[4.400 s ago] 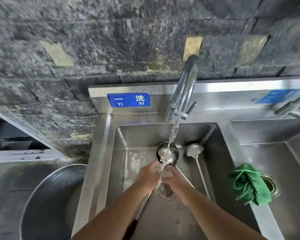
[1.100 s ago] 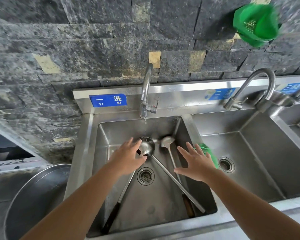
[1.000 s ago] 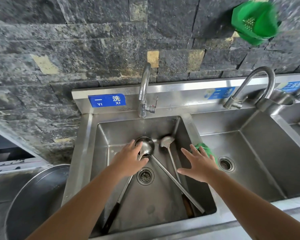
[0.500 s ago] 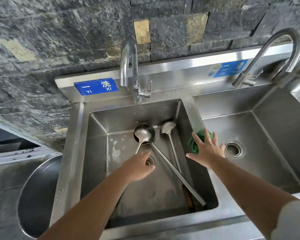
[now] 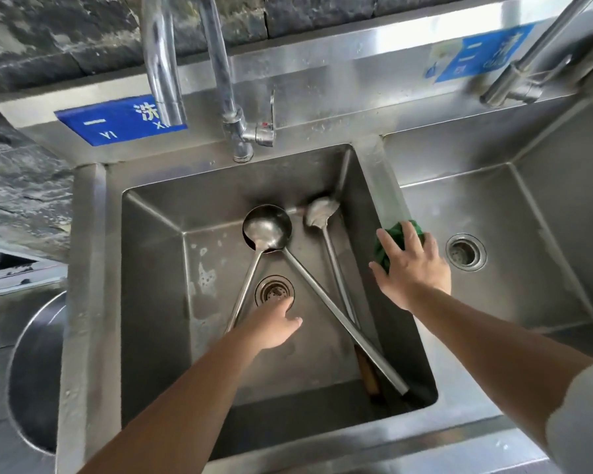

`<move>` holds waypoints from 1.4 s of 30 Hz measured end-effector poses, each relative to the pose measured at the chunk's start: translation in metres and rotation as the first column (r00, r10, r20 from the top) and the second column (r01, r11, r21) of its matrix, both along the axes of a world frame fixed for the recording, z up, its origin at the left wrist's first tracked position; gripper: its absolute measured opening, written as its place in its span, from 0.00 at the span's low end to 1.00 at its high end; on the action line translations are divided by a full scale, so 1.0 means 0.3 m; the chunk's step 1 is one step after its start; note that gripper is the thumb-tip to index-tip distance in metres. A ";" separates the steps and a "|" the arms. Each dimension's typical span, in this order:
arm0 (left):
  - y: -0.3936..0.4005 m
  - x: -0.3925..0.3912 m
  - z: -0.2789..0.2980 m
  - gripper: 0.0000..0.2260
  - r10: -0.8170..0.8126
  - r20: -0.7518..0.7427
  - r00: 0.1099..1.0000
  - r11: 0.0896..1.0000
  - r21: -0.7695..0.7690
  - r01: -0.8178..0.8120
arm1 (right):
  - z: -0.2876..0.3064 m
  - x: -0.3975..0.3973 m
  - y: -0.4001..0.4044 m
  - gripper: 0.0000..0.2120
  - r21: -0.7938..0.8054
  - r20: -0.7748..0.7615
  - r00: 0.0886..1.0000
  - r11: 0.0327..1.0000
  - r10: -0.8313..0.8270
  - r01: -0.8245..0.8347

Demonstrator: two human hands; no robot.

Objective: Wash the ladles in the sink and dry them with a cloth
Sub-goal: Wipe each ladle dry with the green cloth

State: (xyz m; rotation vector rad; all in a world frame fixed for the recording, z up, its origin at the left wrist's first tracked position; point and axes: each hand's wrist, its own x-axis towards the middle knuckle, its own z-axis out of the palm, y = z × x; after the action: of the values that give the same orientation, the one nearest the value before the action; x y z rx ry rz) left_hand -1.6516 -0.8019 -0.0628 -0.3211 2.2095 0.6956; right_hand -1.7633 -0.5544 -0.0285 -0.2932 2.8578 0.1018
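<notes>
In the left sink basin (image 5: 158,302) lie three long-handled steel ladles. Two bowls are stacked at the back (image 5: 267,227); one handle runs down-left, the other (image 5: 343,323) down-right. A third ladle (image 5: 320,212) lies to the right, its wooden handle end near the front. My left hand (image 5: 271,325) is low in the basin over the down-left handle, with fingers curled down around it and their tips hidden. My right hand (image 5: 413,265) lies flat, fingers spread, on the green cloth (image 5: 396,232) bunched on the divider between the basins.
The faucet (image 5: 230,107) stands above the left basin with no water running. A drain (image 5: 274,290) sits just beyond my left hand. A second basin with a drain (image 5: 465,252) is to the right. A large steel bowl (image 5: 31,378) stands at the left.
The water has stopped. My left hand slid from the ladle bowls down to the handle. My right hand moved right onto the green cloth. The view came closer.
</notes>
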 end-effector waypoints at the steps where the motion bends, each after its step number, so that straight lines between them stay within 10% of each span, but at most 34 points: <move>1: -0.013 -0.006 -0.027 0.28 0.014 0.002 1.000 1.000 -0.003 -0.014 | -0.001 -0.003 -0.001 0.29 0.007 -0.005 1.000 1.000 -0.003 0.003; 10: -0.220 -0.010 -0.301 0.33 0.239 0.014 0.971 0.945 -0.235 -0.229 | -0.024 -0.012 -0.025 0.30 0.071 0.005 0.999 0.996 -0.054 0.054; 23: -0.300 -0.155 -0.465 0.21 0.501 -0.098 0.860 0.865 0.043 -0.499 | -0.041 -0.001 -0.039 0.31 0.085 -0.057 0.996 0.994 -0.066 0.071; 42: -0.212 -0.127 -0.102 0.08 0.357 -0.321 0.877 0.919 0.290 -0.268 | -0.032 -0.007 -0.031 0.39 0.057 -0.047 0.997 0.996 -0.063 0.066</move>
State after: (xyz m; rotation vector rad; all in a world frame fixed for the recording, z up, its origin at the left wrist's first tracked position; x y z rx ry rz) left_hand -1.6898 -0.8656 -0.0933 -0.4655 2.4141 1.2811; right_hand -1.7654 -0.5637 -0.0380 -0.1888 2.8995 0.1811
